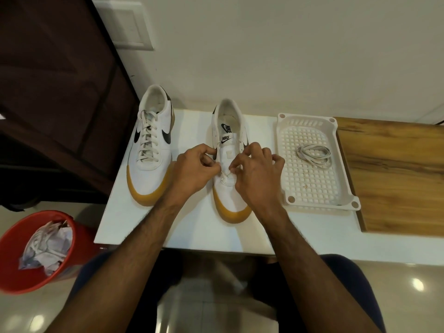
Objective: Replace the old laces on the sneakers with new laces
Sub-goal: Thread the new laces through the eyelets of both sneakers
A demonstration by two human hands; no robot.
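Note:
Two white sneakers with gum soles stand on a white table (149, 227). The left sneaker (150, 145) is fully laced. The right sneaker (229, 131) shows a bare tongue, with only a short stretch of white lace (225, 175) at its lowest eyelets. My left hand (192, 169) pinches that lace at the shoe's left side. My right hand (257, 174) pinches it at the right side, fingers curled over the eyelets. A coiled white lace (313, 156) lies in a white perforated tray (312, 200) to the right.
A red bin (77, 239) with crumpled paper and a lace stands on the floor at the lower left. A wooden board (394, 174) lies right of the tray. A dark cabinet (60, 92) rises at the left, and the wall is close behind the shoes.

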